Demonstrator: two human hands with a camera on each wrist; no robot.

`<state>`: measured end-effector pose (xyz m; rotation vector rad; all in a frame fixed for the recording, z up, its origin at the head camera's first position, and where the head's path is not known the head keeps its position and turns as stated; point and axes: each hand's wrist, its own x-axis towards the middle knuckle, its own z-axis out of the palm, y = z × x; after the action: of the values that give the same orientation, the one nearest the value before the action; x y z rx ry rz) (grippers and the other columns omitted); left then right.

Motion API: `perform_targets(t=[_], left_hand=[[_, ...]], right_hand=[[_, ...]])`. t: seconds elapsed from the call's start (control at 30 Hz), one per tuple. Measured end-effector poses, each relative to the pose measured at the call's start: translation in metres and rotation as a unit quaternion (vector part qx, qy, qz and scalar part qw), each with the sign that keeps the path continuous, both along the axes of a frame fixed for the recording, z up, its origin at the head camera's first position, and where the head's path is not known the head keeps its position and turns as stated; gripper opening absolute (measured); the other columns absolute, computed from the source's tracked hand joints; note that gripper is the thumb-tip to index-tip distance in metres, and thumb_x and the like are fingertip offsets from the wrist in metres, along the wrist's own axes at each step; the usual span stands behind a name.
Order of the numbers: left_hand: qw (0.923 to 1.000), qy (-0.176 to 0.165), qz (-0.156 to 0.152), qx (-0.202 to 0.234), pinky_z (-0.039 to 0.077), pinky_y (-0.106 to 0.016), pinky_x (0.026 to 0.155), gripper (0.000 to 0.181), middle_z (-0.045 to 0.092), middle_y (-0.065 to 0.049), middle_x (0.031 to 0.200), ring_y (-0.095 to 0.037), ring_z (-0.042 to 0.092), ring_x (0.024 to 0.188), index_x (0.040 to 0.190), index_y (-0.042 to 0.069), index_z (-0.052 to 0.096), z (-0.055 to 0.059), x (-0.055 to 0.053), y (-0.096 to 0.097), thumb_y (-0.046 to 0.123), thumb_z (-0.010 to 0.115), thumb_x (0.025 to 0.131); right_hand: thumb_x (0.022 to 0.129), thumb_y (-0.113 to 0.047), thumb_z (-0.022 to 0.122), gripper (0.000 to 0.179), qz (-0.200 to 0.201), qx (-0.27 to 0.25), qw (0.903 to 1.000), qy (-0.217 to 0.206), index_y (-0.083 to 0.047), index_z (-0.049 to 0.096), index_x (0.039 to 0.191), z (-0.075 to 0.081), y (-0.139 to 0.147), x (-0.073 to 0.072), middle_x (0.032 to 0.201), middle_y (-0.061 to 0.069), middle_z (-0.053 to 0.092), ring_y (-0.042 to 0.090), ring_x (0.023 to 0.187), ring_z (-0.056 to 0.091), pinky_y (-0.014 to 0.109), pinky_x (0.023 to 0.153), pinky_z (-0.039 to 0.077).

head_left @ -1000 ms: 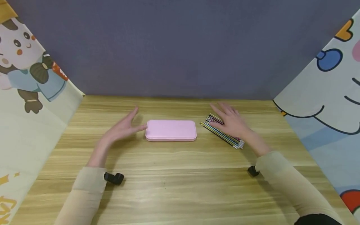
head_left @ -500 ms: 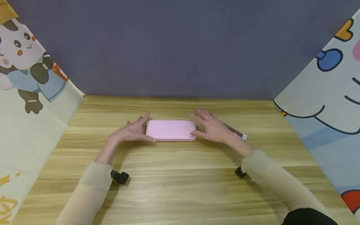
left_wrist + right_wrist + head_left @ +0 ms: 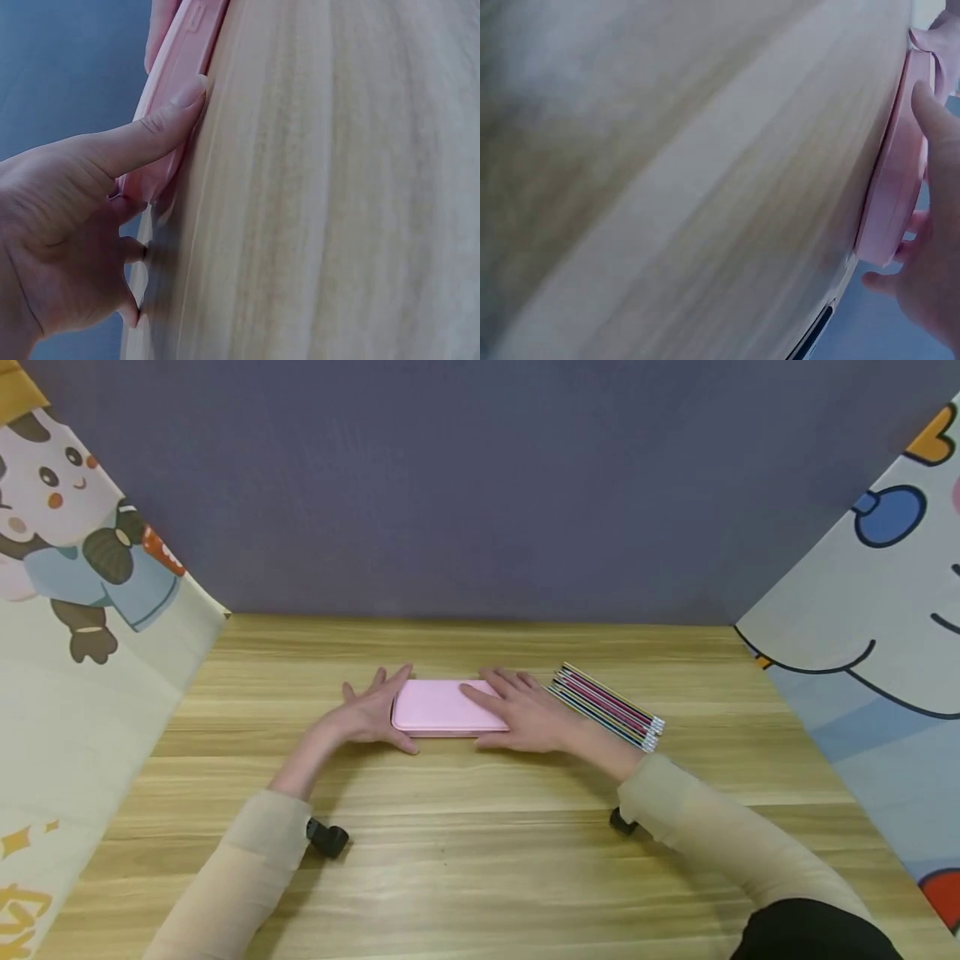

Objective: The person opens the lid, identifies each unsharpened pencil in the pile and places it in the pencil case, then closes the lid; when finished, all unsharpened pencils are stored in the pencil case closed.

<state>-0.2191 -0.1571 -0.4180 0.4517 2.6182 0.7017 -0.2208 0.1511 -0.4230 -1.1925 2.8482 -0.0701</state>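
Note:
A pink pencil case (image 3: pixel 435 706) lies flat and closed on the wooden table. My left hand (image 3: pixel 371 710) holds its left end, thumb along the front side and index finger at the back edge. In the left wrist view that thumb (image 3: pixel 161 131) lies across the case's side. Over the right end spreads my right hand (image 3: pixel 528 714), with the thumb at the front, one finger on the lid and others reaching past the back edge. Beside that hand lies a slanted row of pencils (image 3: pixel 607 702), striped in several colours; the hand hides part of their near ends.
The wooden table (image 3: pixel 450 860) runs up to a dark blue-grey panel (image 3: pixel 480 493) at the back. Cartoon-printed panels flank it on the left (image 3: pixel 97 552) and right (image 3: pixel 847 610). A black wrist camera (image 3: pixel 327 838) sticks out from the left sleeve.
Both hands have moved inward onto the pencil case's ends. My right hand has left the space over the pencils, which show more fully now. The case has hardly shifted.

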Motion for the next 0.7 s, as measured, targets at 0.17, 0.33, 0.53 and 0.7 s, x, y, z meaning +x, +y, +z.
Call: perform_targets(t=[0.17, 0.33, 0.53, 0.7], left_hand=[[0.9999, 0.008, 0.003, -0.006, -0.016, -0.082, 0.113, 0.138, 0.013, -0.016, 0.173, -0.045, -0.003, 0.16, 0.166, 0.011, 0.007, -0.001, 0.001, 0.001, 0.049, 0.094, 0.066], [0.9997, 0.025, 0.003, -0.002, -0.015, -0.084, 0.112, 0.132, 0.015, -0.016, 0.173, -0.047, -0.002, 0.16, 0.164, 0.008, 0.014, -0.004, 0.002, 0.003, 0.05, 0.093, 0.068], [0.9987, 0.047, -0.004, 0.016, -0.019, -0.083, 0.111, 0.127, 0.015, -0.019, 0.173, -0.049, -0.003, 0.159, 0.164, 0.007, 0.014, -0.011, 0.006, 0.001, 0.058, 0.087, 0.073], [0.9983, 0.052, -0.002, 0.028, -0.023, -0.079, 0.113, 0.126, 0.013, -0.018, 0.173, -0.046, -0.007, 0.16, 0.164, 0.006, 0.011, -0.015, 0.008, -0.002, 0.062, 0.082, 0.077]], right_hand=[[0.095, -0.075, 0.048, 0.087, 0.003, -0.001, 0.9999, 0.011, -0.036, 0.015, 0.165, -0.001, -0.003, 0.001, 0.171, 0.014, 0.024, 0.037, 0.157, 0.028, 0.066, 0.123, 0.029], [0.098, -0.07, 0.047, 0.083, 0.012, -0.015, 0.9994, 0.029, -0.03, 0.02, 0.165, -0.005, -0.005, 0.002, 0.169, 0.015, 0.028, 0.038, 0.155, 0.031, 0.065, 0.122, 0.031], [0.103, -0.065, 0.041, 0.078, 0.021, 0.003, 0.9981, 0.058, -0.025, 0.018, 0.166, -0.011, -0.007, 0.002, 0.164, 0.014, 0.033, 0.036, 0.151, 0.036, 0.062, 0.118, 0.037], [0.104, -0.063, 0.041, 0.078, 0.022, 0.015, 0.9967, 0.077, -0.022, 0.018, 0.166, -0.013, -0.009, 0.003, 0.161, 0.015, 0.036, 0.036, 0.146, 0.041, 0.06, 0.115, 0.041]])
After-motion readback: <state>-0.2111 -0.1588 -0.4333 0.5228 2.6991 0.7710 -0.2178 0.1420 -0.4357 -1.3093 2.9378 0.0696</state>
